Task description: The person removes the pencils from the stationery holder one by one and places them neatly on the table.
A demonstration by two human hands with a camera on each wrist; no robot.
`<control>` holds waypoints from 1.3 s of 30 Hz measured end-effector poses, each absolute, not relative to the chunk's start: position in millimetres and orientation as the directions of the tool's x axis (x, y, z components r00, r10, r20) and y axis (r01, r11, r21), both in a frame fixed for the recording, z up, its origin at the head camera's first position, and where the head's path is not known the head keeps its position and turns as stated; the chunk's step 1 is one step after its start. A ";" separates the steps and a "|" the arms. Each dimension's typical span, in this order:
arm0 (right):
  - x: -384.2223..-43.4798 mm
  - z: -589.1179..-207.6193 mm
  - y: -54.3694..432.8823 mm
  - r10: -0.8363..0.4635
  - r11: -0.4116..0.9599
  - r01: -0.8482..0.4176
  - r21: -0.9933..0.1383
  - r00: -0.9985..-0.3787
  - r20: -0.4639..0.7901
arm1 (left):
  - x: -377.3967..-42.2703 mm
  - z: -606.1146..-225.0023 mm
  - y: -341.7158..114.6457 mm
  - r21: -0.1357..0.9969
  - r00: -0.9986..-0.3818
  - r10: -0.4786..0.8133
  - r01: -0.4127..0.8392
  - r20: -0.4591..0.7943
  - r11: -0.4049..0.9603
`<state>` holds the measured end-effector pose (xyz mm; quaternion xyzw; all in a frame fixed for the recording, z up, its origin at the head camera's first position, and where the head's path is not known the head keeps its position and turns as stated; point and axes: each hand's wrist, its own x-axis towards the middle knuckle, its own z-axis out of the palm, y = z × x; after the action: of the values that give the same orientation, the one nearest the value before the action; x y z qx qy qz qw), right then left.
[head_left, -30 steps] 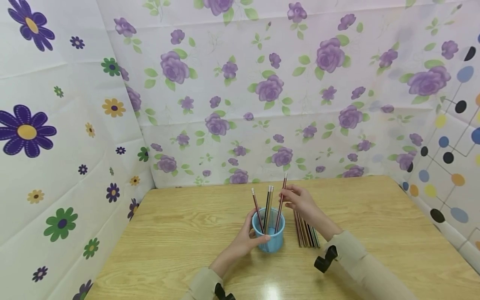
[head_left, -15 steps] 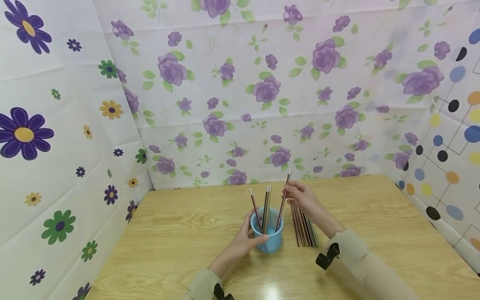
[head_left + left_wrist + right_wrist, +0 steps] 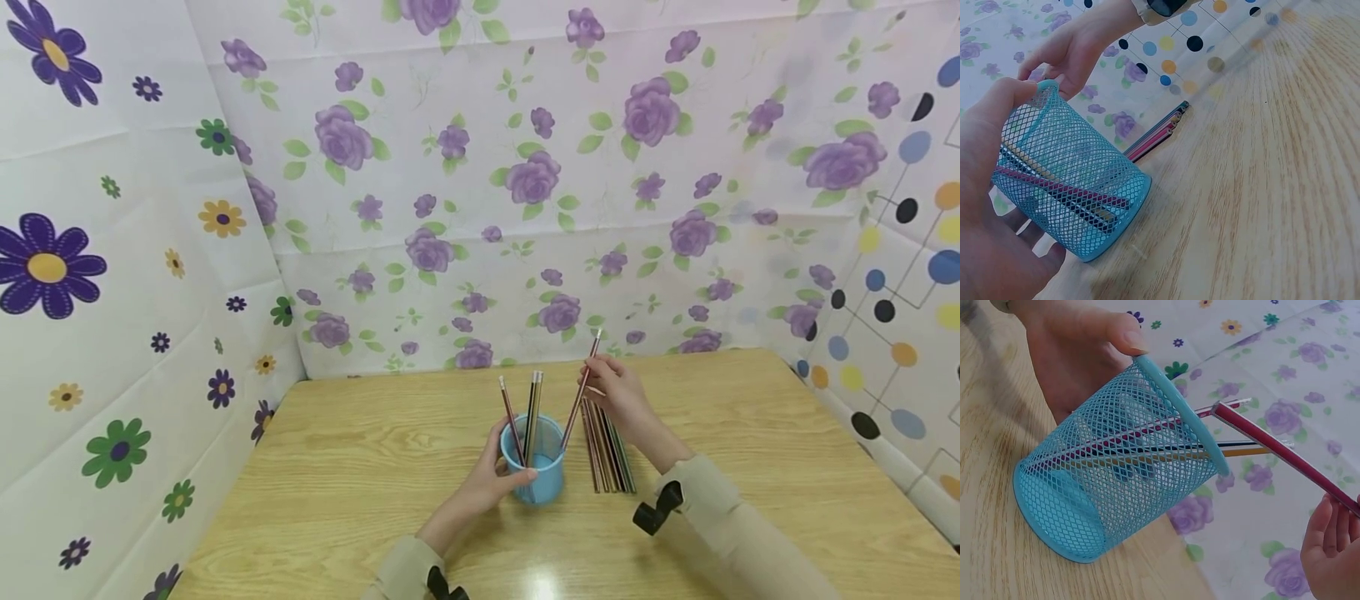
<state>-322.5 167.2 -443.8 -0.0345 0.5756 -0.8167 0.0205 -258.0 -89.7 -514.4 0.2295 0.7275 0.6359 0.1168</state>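
Observation:
My left hand [image 3: 480, 492] grips a blue mesh pencil cup [image 3: 546, 485], thumb at the rim and fingers around the far side. Inside the cup lean a dark red pencil [image 3: 509, 410] and, beside it, black and yellow pencils [image 3: 534, 408], eraser ends up. Between thumb and fingers, my right hand [image 3: 621, 402] pinches another dark red pencil [image 3: 1285, 455]. Its white eraser end points up, and its lower end is by the cup's right rim. In the right wrist view that lower end shows just beyond the rim, with part of the hand cut off by the frame.
Several pencils [image 3: 611, 462] lie side by side on the wooden table [image 3: 360, 467], right of the cup and partly under my right hand. Flower-printed cloth [image 3: 450, 167] hangs behind the table and at the left; a dotted cloth [image 3: 900, 333] hangs at the right.
My right hand has moved up and right with its pencil, whose lower end has risen from inside the cup to the rim. The left hand keeps its grip on the cup.

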 end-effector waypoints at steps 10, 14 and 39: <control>-324.2 -446.1 171.9 -0.059 -0.388 0.019 -0.921 -0.998 0.004 | -258.3 -512.8 -89.3 0.983 -0.873 0.476 0.167 0.110 0.081; -323.2 -449.7 174.2 -0.067 -0.362 0.018 -0.932 -0.998 0.006 | -258.6 -513.4 -89.2 0.981 -0.871 0.477 0.177 0.117 0.082; -322.5 -473.0 201.0 -0.108 -0.259 0.075 -0.963 -0.993 -0.048 | -257.5 -516.2 -90.4 0.983 -0.863 0.491 0.172 0.119 0.065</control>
<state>-322.5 201.0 -473.0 -0.0136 0.6061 -0.7932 0.0574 -257.5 -90.4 -516.2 0.2305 0.7193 0.6436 0.1236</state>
